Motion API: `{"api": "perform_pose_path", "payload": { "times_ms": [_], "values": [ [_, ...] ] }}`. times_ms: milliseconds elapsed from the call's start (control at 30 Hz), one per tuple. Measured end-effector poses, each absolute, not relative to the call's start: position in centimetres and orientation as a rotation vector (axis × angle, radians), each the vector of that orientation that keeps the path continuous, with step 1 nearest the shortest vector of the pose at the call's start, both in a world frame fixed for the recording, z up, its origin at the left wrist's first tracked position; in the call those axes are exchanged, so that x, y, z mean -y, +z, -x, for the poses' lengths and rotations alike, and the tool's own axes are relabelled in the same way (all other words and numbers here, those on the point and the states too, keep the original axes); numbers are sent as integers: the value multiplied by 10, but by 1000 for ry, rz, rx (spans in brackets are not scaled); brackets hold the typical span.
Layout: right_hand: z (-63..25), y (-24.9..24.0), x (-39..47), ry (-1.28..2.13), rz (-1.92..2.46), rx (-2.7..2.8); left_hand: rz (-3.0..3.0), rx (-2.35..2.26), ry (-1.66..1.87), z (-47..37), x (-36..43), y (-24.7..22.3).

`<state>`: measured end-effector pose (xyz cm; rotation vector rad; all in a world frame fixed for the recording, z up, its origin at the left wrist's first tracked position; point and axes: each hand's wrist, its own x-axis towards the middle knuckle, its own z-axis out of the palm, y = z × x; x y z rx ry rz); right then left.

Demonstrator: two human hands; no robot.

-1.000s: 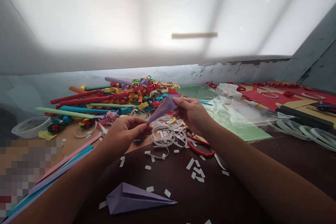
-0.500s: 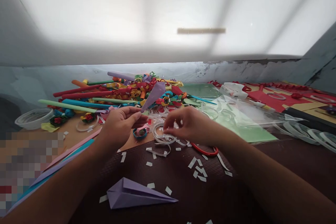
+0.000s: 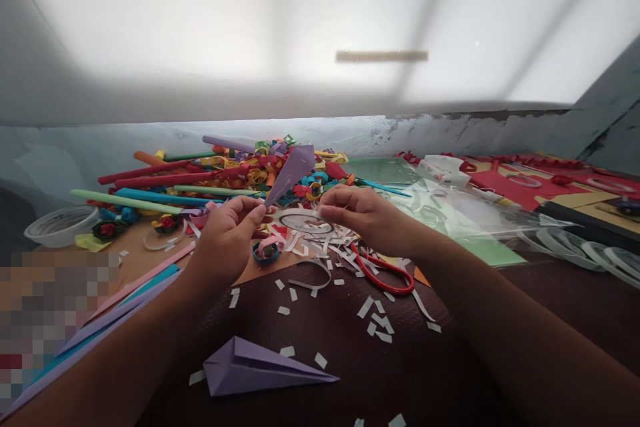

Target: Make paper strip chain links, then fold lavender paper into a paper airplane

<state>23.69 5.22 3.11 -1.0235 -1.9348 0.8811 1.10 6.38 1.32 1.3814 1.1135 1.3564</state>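
Observation:
A folded purple paper piece stands tilted up from my left hand, its narrow tip pinched between thumb and fingers. My right hand grips the edge of a thin roll of white tape, which hangs between both hands. Closer to me, a second folded purple paper piece lies with its point to the right. Below my right hand are red looped handles, likely scissors; the blades are hidden. Small white paper scraps are scattered around on the dark table.
Rolled coloured paper tubes and folded paper decorations pile up at the back. A stack of tape rolls sits far left. Green sheets under clear plastic and several clear rings lie right. Coloured strips run along the left.
My right hand has picked up the white tape roll from the table and raised it toward the left hand. The red handles show more fully. The left hand keeps its pinch.

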Motion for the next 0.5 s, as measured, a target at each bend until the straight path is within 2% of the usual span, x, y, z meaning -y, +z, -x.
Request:
{"api": "perform_pose_path", "payload": {
  "times_ms": [267,500],
  "values": [
    [-219,11,-54,1234,786,1638,-1414,-1004,1362,-22,-45,17],
    [-199,7,-40,1195,760,1415,-1317,-1036,1544,-26,-45,10]
  ]
}}
